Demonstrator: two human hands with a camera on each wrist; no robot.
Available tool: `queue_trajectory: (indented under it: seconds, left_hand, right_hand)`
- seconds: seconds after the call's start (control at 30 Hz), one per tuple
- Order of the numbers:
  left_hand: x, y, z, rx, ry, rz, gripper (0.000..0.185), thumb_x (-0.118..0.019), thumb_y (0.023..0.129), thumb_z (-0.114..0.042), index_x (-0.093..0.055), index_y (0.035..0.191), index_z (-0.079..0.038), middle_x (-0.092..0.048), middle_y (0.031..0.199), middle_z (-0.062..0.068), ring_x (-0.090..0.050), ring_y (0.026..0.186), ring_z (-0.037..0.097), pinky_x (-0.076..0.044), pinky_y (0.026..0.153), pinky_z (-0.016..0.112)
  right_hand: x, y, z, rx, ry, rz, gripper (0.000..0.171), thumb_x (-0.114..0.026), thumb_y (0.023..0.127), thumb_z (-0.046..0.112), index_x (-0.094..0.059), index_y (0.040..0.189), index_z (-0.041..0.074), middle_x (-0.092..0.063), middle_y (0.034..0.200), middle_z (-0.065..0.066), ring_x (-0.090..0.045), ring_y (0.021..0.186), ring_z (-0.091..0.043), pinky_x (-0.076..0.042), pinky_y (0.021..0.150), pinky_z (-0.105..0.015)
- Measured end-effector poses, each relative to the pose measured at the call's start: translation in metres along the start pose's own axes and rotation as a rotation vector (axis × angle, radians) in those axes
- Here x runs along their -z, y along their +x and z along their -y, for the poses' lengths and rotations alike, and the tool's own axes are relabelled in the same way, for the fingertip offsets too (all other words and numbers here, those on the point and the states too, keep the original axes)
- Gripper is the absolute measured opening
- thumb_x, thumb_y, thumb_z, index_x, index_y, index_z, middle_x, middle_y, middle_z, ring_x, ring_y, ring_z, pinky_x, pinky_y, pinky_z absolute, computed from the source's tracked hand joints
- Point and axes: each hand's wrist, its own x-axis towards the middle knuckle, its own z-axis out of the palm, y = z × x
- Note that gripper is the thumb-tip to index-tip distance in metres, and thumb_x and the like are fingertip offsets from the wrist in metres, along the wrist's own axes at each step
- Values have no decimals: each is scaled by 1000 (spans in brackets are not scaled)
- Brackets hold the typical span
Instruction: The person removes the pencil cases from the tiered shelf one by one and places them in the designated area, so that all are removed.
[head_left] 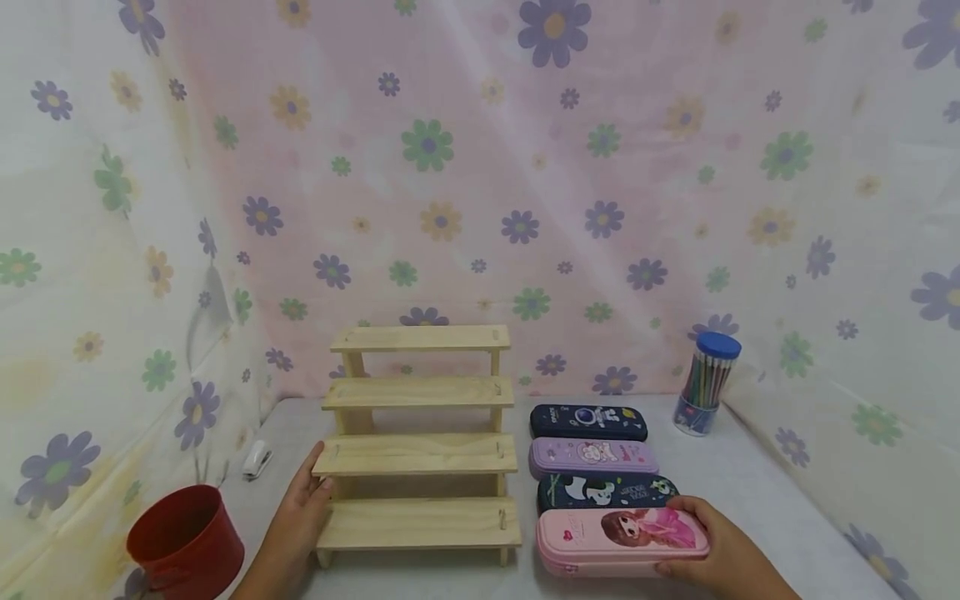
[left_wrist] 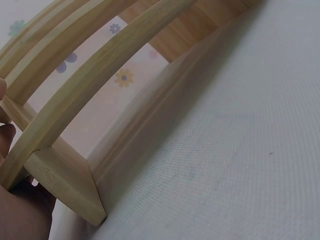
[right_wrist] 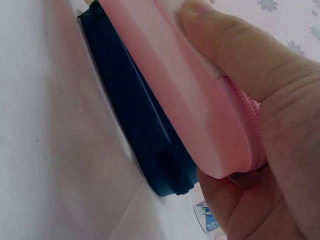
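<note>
A pale wooden stepped stand [head_left: 420, 454] with several tiers stands in the middle of the head view. My left hand [head_left: 296, 512] grips its left end around the lower tiers, and the left wrist view shows fingers [left_wrist: 7, 137] beside the wooden slats [left_wrist: 95, 82]. On the right, my right hand [head_left: 720, 542] holds the right end of a pink pencil case [head_left: 581, 542] with a doll picture. In the right wrist view, the thumb [right_wrist: 225, 42] lies along one face of that case, with fingers on the opposite side. A dark panda pencil case [head_left: 558, 492] is just behind it, partly hidden.
Behind the panda case lie a lilac pencil case [head_left: 551, 457] and a dark astronaut one [head_left: 551, 423]. A blue-lidded tub of pencils [head_left: 705, 387] stands at the back right. A red pot [head_left: 198, 554] and a small white object [head_left: 257, 460] are on the left.
</note>
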Motion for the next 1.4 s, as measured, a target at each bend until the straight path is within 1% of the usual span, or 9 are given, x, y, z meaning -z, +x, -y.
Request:
queue_trajectory:
  seconds: [0.2,0.3,0.43,0.6,0.73,0.87,1.17,1.23,1.4]
  left_hand:
    - [0,2,0,4,-1,10,72,-40,114,-14,3,170,-27,3,176,2,4,162,25,-8,130,56]
    - [-1,2,1,6,-4,12,72,-39,114,-13,4,170,-28,4,176,3,4,162,25,-7,130,56]
    - [-1,2,1,5,-8,13,73,-40,114,-14,4,169,-28,5,176,3,4,162,25,-7,130,56]
    - [0,0,1,5,-16,16,73,-42,113,-15,3,170,-27,5,176,5,4,162,26,-6,130,57]
    - [1,-1,2,-9,-21,20,73,-42,113,-15,3,170,-25,3,176,8,2,162,27,-7,130,57]
    - [3,-2,1,-10,-25,16,73,-42,114,-16,3,170,-26,1,176,6,2,162,25,-7,130,56]
    - [4,-5,0,7,-12,10,72,-40,114,-16,4,170,-27,-1,176,8,-1,162,25,-8,130,55]
    - [4,-4,1,7,-19,9,72,-40,114,-15,3,170,-27,-1,176,7,-1,162,24,-8,131,55]
    - [4,-1,1,14,-10,-7,72,-40,114,-14,2,170,-29,-2,177,5,-1,162,24,-8,131,55]
  right_hand:
    - [-2,-1,-9,3,2,24,96,-94,70,54,-53,139,0,-66,120,-8,-59,98,-21,-60,94,-56]
    - [-2,-1,-12,10,1,37,92,-93,74,51,-53,139,-1,-66,118,-7,-59,97,-22,-60,92,-55]
    - [-4,0,-13,-30,18,59,100,-94,67,57,-52,140,2,-65,117,-5,-59,96,-20,-60,93,-56]
    - [-8,-1,-15,-90,4,81,117,-93,53,69,-52,141,4,-65,116,-4,-59,94,-21,-59,93,-60]
    - [-11,1,-15,-109,-11,100,118,-94,50,68,-52,139,3,-64,113,-4,-59,93,-21,-57,96,-62]
    - [-14,3,-14,-113,-9,103,118,-94,47,65,-52,139,3,-63,113,-5,-59,94,-21,-55,97,-65]
    - [-15,4,-14,-70,-67,96,122,-95,45,65,-51,139,1,-58,124,-15,-56,104,-29,-54,98,-67]
    - [-14,4,-15,-51,-72,99,124,-94,46,68,-50,140,0,-57,126,-16,-56,105,-30,-54,97,-68]
    - [-14,4,-17,-54,-81,106,132,-91,45,73,-46,146,2,-54,135,-20,-53,113,-36,-51,98,-72]
